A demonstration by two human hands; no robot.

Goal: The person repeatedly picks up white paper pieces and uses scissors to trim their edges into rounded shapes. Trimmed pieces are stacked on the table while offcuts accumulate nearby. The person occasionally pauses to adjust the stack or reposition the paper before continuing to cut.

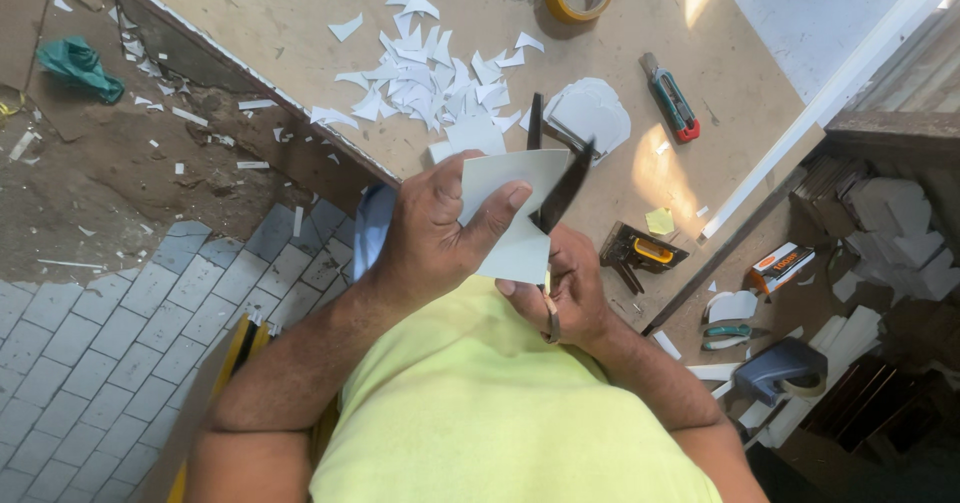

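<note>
Workbench (pixel 300 3) carries a heap of white offcuts (pixel 420 83) and a stack of cut pieces (pixel 592 113). Your left hand (pixel 435 233) pinches the white card (pixel 515 218) above the bench edge; your right hand (pixel 565 288) is closed round open scissors (pixel 560 188) biting its edge, cut unfinished.

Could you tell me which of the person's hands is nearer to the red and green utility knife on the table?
Right. The right hand, working scissors, lies below the utility knife; the left hand, holding the card, is farther left.

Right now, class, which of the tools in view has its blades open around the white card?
The dark scissors in the right hand. The utility knife and stapler lie untouched on the table.
</note>
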